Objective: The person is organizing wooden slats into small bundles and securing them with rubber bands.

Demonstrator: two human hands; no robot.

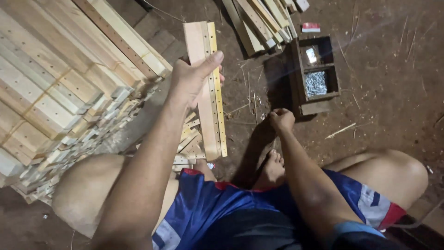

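While the head view is looking down past bent knees, the left hand is gripping a pair of drilled wooden slats upright at frame centre, fingers wrapped, thumb pressing the front. The right hand is resting on the dirt floor, fist closed; contents cannot be told. A wooden box of nails is sitting upper right, stacked slats upper left. Risk: the one-handed grip may be letting the pair slide apart, toward the bare foot.

Stacked slats at left on the floor; held slat just right of them. Nail box far right, more slats beyond it.
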